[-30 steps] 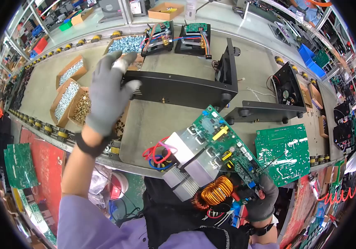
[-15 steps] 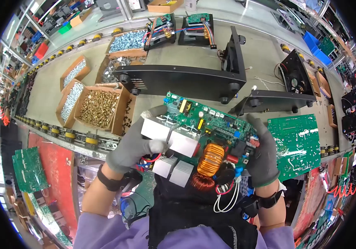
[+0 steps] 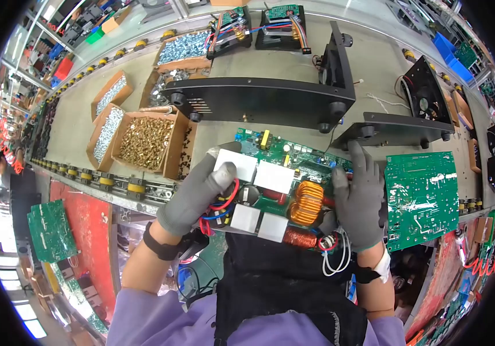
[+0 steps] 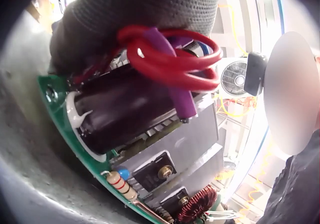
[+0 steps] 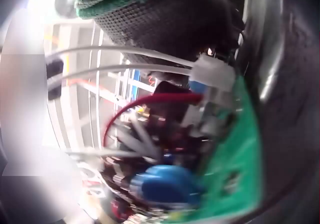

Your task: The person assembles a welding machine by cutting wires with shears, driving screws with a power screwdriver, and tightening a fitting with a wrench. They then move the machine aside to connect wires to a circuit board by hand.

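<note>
A green circuit board [image 3: 311, 158] with silver heatsinks [image 3: 274, 176] and an orange copper coil [image 3: 307, 203] lies component side up between both gloved hands. The left hand [image 3: 192, 193] grips its left end, thumb on top by a heatsink. At the right end is the right hand [image 3: 360, 199], its fingers fairly straight along the edge. In the left wrist view, red wires [image 4: 170, 66] loop below the left glove [image 4: 145, 14], over a dark cylinder [image 4: 125, 109]. The blurred right wrist view has the right glove [image 5: 175, 24] above white wires and a blue part [image 5: 167, 184].
Behind the board stands a black metal chassis [image 3: 259, 101], with another black chassis [image 3: 397, 131] to its right. Cardboard boxes of brass nuts [image 3: 146, 141] and silver screws [image 3: 184, 47] are at the left. Another green board [image 3: 422, 199] lies at the right, near the bench edge.
The left hand has come down from the box area and taken hold of the board's left end. The board has turned from a steep slant to nearly level and moved toward the bench.
</note>
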Demonstrator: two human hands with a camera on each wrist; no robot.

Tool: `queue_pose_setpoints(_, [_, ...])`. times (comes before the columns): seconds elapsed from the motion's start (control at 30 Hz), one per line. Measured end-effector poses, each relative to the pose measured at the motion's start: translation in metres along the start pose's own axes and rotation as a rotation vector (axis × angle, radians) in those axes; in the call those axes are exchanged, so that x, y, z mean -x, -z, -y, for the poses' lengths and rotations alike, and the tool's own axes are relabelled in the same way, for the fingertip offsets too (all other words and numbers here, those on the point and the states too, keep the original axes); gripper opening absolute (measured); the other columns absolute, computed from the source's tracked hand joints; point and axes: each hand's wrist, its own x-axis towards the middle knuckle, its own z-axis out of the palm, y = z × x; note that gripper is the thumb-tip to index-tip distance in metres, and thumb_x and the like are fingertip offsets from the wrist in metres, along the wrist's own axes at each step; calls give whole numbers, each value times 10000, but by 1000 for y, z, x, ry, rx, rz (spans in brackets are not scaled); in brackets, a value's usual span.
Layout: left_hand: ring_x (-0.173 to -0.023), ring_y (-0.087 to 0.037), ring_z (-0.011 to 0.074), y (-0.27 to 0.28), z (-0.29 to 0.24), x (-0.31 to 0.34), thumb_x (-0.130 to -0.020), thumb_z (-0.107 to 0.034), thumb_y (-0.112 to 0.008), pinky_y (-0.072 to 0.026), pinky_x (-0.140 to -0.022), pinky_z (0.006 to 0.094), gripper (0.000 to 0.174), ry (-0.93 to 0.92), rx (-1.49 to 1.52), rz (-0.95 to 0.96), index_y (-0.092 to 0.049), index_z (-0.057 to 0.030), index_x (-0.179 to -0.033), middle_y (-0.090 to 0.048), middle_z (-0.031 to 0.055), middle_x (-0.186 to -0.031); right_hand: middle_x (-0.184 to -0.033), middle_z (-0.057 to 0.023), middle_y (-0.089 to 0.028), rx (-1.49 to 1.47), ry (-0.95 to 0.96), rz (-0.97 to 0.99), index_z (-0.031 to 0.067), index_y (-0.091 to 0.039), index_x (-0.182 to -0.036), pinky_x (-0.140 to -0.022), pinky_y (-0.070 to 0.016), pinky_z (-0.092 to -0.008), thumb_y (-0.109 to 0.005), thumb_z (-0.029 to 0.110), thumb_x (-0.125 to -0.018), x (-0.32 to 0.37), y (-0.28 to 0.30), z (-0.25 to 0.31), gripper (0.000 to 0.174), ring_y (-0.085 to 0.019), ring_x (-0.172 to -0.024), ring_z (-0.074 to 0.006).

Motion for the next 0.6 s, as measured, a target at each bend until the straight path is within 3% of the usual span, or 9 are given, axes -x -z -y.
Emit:
queue_pose_setpoints(0.03, [-1073, -621, 190, 3, -1, 1, -975, -527, -534, -471, -963, 307, 771, 15, -61, -9, -362, 67, -1435, -593, 160, -1244, -1306, -214, -537, 255, 129, -20, 31, -411, -1440, -984, -441, -406, -625, 145, -899, 0, -2, 0, 593, -527, -1233, -300])
queue_pose_setpoints(0.1, [-1102, -607, 190, 3, -5, -1, -981, -562, -489, -465, -974, 314, 784, -25, -60, -11, -371, 66, -1436, -589, 156, -1261, -1294, -211, -539, -68, 32, -20, 27, -413, -1433, -977, -448, -443, -614, 120, -901, 2, -13, -13, 576, -504, -1274, -318])
queue_pose_setpoints(0.17, [-1132, -593, 190, 7, -4, 1, -986, -597, -444, -459, -984, 320, 802, -52, -61, -9, -380, 65, -1436, -586, 151, -1278, -1305, -228, -531, -713, 52, -273, 31, -419, -1423, -985, -441, -437, -615, 144, -912, 7, -25, -39, 559, -489, -1290, -353])
queue_pose_setpoints(0.2, [-1162, -577, 197, 12, -3, 4, -991, -597, -429, -446, -1005, 328, 800, -34, 20, 28, -382, 66, -1438, -580, 149, -1294, -1357, -220, -503, -1135, -235, -305, 14, -437, -1405, -1003, -438, -418, -582, 89, -924, 4, -15, -20, 509, -500, -1280, -353])
queue_pose_setpoints(0.23, [-1193, -561, 204, 16, -3, 6, -996, -596, -414, -434, -1026, 336, 799, -21, 97, 65, -384, 67, -1441, -573, 148, -1310, -1357, -220, -503, -1141, -238, -304, 14, -437, -1405, -1003, -438, -418, -582, 89, -924, 5, -8, -13, 509, -500, -1280, -353])
queue_pose_setpoints(0.3, [-1159, -581, 203, 12, -9, 9, -961, -636, -443, -453, -1001, 331, 848, -31, 82, 36, -387, 60, -1442, -584, 146, -1293, -1374, -189, -507, 8, 219, -124, -17, -370, -1448, -1127, -360, -413, -519, 124, -935, 8, -3, -5, 553, -473, -1320, -314])
queue_pose_setpoints(0.5, [-1083, -588, 156, 23, -4, 9, -963, -589, -486, -478, -915, 300, 794, 4, -186, 2, -415, 37, -1447, -617, 114, -1225, -1336, -166, -554, -1015, -339, -354, -23, -532, -1309, -1020, -434, -361, -488, -31, -903, 5, -8, -6, 409, -535, -1248, -268])
queue_pose_setpoints(0.53, [-736, -403, 88, 15, 3, 6, -1020, -299, -430, -368, -674, 262, 334, -98, -137, -65, -521, -23, -1185, -422, -26, -852, -1333, -168, -547, -732, -128, -282, -24, -514, -1315, -1018, -442, -369, -529, -11, -895, 9, -8, -8, 420, -536, -1233, -279])
queue_pose_setpoints(0.6, [-770, -503, 108, 19, 4, 8, -1030, -263, -462, -428, -714, 282, 308, -92, -333, -105, -572, 9, -1123, -539, 45, -852, -1311, -180, -539, 3, 314, -179, 2, -523, -1301, -980, -469, -363, -594, 9, -870, 9, -4, 1, 437, -545, -1188, -304])
